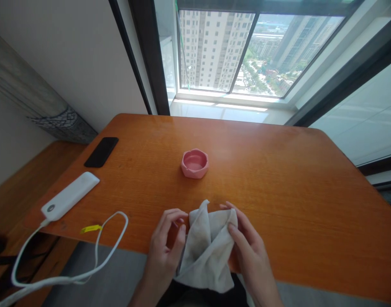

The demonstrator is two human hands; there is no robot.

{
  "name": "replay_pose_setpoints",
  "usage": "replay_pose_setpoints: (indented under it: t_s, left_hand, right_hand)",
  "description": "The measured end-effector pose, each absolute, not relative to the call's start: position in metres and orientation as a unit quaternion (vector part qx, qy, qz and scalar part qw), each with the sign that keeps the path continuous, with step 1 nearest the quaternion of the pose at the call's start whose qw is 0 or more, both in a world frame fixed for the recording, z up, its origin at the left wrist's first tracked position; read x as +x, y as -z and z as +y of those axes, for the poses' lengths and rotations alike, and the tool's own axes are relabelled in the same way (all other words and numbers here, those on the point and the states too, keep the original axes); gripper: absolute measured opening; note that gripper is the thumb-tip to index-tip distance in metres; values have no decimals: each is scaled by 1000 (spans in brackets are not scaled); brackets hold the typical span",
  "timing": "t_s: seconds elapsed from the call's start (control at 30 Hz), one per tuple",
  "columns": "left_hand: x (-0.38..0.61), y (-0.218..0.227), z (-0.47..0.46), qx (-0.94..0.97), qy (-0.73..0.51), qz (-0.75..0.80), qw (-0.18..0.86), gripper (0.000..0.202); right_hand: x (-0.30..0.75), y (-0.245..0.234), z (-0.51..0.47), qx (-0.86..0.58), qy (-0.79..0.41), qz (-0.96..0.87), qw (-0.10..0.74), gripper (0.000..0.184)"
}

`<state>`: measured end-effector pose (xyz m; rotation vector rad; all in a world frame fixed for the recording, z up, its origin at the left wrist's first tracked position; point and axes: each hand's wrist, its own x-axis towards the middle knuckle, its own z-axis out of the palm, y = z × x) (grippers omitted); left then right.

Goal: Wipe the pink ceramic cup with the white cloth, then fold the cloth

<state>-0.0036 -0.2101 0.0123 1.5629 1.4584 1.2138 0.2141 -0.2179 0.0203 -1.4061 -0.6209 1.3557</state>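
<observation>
A pale grey-white cloth (208,251) hangs in folds at the table's near edge, one pointed corner sticking up. My right hand (251,247) pinches its right side between thumb and fingers. On the other side, my left hand (168,243) is close beside the cloth with its thumb and curled fingers apart, and I see nothing between them. A thin dark edge shows at the cloth's lower left; what lies behind it is hidden. Beyond the hands, a pink faceted ashtray (195,164) stands upright on the wooden table (278,192).
A black phone (101,152) lies at the table's far left. Nearer is a white power strip (70,196), whose white cable (114,251) loops over the front left edge with a yellow tag (91,229). Behind the table is a window (246,55).
</observation>
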Motion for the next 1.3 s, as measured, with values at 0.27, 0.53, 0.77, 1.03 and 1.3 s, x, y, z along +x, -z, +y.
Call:
replay_pose_setpoints:
  t_s: [0.27, 0.53, 0.77, 1.03, 1.3]
  left_hand:
    - [-43, 7, -103, 668, -351, 569, 326, 80]
    - [-31, 2, 9, 763, -307, 468, 323, 88]
    - [10, 7, 25, 769, -303, 455, 333, 85]
    - [20, 17, 35, 776, -292, 463, 312, 90]
    - [-5, -32, -90, 785, -289, 489, 245, 25]
  right_hand:
    - [267, -7, -130, -572, -317, -633, 414, 62]
    - [247, 9, -21, -484, -312, -747, 333, 105]
    - [275, 9, -16, -518, -276, -729, 353, 94]
    - [279, 11, -11, -526, -278, -720, 358, 93]
    - [275, -37, -107, -621, -183, -733, 212, 37]
